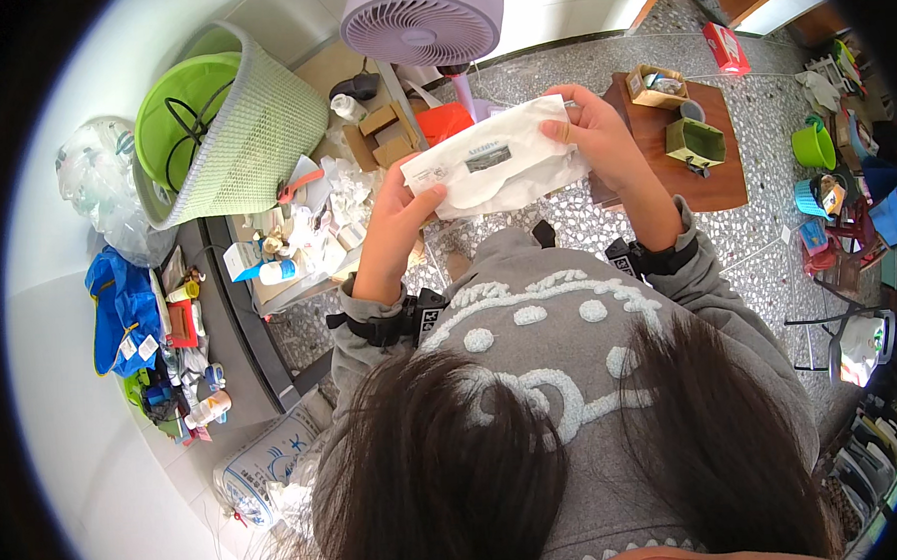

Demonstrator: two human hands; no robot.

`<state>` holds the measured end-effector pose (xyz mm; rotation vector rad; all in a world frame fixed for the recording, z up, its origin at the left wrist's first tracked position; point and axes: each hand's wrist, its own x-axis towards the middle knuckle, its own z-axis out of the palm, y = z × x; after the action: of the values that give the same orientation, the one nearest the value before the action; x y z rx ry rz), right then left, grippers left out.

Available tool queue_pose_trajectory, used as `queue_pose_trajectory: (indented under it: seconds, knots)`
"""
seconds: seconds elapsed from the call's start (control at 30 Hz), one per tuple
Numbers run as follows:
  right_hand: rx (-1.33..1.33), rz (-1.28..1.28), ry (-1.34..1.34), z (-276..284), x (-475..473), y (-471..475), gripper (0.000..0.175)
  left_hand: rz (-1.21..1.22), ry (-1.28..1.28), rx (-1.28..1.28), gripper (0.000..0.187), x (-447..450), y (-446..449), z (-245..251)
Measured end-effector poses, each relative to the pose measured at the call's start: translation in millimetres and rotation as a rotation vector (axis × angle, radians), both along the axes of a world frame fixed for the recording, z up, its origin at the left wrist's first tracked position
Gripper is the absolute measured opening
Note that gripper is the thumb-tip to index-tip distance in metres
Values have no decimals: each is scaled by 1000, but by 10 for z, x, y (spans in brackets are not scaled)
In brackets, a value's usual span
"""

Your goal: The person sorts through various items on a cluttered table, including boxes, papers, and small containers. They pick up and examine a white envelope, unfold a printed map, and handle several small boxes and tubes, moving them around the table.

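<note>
A flat white pouch (523, 173) is stretched between my hands, in front of my chest. Blue lettering and a small dark picture mark its face, and its lower edge looks wavy. My left hand (399, 220) pinches the left end, thumb on the face. At the upper right corner, my right hand (596, 135) grips it with the thumb in front and the fingers behind. What is inside the pouch cannot be seen. Beyond it stands a lilac electric fan (422, 26), partly hidden at its base by the pouch.
On the left, a pale green basket (269, 130) holds a green basin (178, 104). Crumpled tissues (347, 190), a white bottle (277, 272) and an open cardboard box (382, 136) crowd the table. Two small boxes rest on a brown board (715, 186) on the terrazzo floor.
</note>
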<state>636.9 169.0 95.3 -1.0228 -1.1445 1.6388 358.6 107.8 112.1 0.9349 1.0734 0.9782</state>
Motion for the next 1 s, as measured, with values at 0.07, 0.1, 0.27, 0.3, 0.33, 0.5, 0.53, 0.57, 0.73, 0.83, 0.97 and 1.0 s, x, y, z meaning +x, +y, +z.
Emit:
queue_pose_trajectory:
  seconds: [0.07,0.1,0.27,0.3,0.33,0.5,0.53,0.57,0.73,0.83,0.97,1.0]
  knots:
    - [14,-50,35,-42,-32,6,34,-36,18,-67,46,-9,1,-20]
    - [20,-59,53,-65,-45,19,31,-56,28,-101,45,-10,-3,-27]
    - [81,-165,27,-162,-104,47,20,-46,-50,-92,46,25,-16,-52]
    - [100,-175,-1,-168,-116,48,19,-42,-54,-96,48,31,-17,-54]
    - [111,-195,-31,-168,-128,50,19,-39,-53,-50,49,42,-18,-56]
    - [105,-186,-36,-109,-169,51,22,25,-65,53,55,77,-19,-62]
    - [89,-164,-22,-94,-168,45,24,39,-75,66,51,80,-18,-62]
    - [56,-140,-22,-79,-167,40,30,59,-81,73,47,79,-9,-63]
    - [101,-87,-63,21,-158,-21,66,180,-9,58,33,71,23,-88]
    - [394,-201,-196,136,-146,-74,64,239,51,86,30,88,30,-110]
    - [1049,-77,-735,292,-95,-116,36,262,15,128,37,147,64,-83]
    - [1100,-98,-779,302,-114,-107,30,264,-3,132,40,163,74,-56]
